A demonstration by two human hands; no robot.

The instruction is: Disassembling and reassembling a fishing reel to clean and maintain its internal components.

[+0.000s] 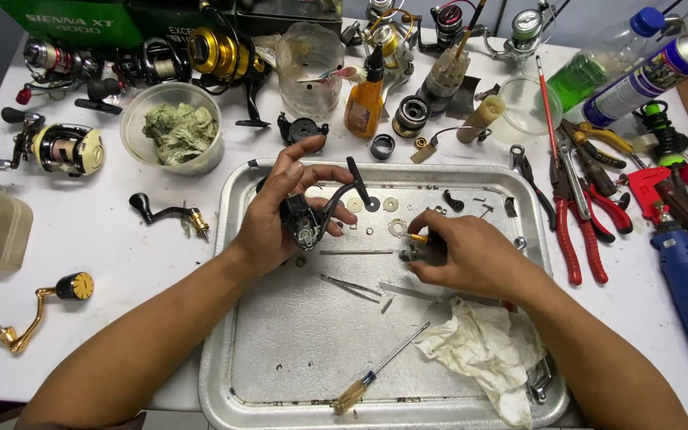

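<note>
The left hand (276,215) sits at the centre of the frame, its fingers curled loosely around a black reel body (306,221), thumb and forefinger spread above it; the reel's black handle arm (357,183) sticks up to the right; the right hand (463,255), just right of centre, is pinched together on a small metal part with a gold tip (412,243), knuckles resting low over the metal tray (296,350); the two hands lie near each other but apart, both above the tray's upper half; small washers (392,205) lie between them on the tray; a screwdriver with an amber handle (360,388) lies at lower centre, and a crumpled white cloth (487,350) at lower right, under the right forearm; on the worktop at upper right lie a green clear bottle with a blue cap (599,68) and a spray can with a blue label (654,76); an orange bottle (365,99) stands at upper centre; a green box (69,20) fills the upper left corner.
</note>
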